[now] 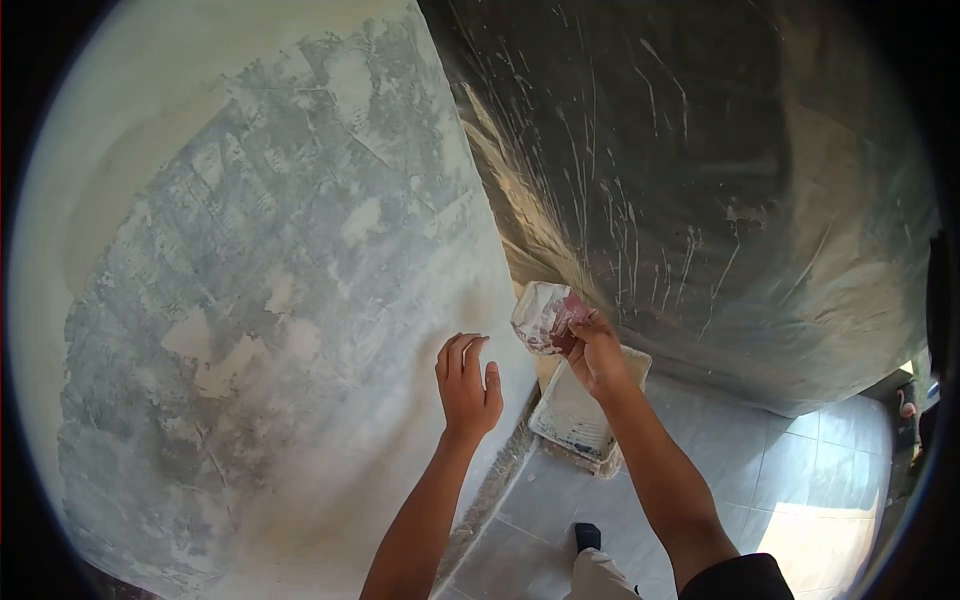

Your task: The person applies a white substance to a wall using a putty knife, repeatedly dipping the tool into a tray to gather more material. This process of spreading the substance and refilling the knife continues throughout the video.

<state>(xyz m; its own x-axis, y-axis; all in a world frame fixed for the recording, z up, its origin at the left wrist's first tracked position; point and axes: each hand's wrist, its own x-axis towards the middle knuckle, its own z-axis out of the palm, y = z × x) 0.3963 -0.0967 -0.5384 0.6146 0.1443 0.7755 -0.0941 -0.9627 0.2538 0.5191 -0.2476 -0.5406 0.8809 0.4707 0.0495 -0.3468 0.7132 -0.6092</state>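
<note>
Our right hand (599, 358) pinches the smeared pad (543, 318) by its pink side, above the tray (573, 408). A slack pinch could drop it; the white coating, if wet, might smear the plastic sheet (690, 190). Our left hand's (466, 392) fingers are loosely spread, empty, and could mark the wall (330, 300) if they brush it.
</note>
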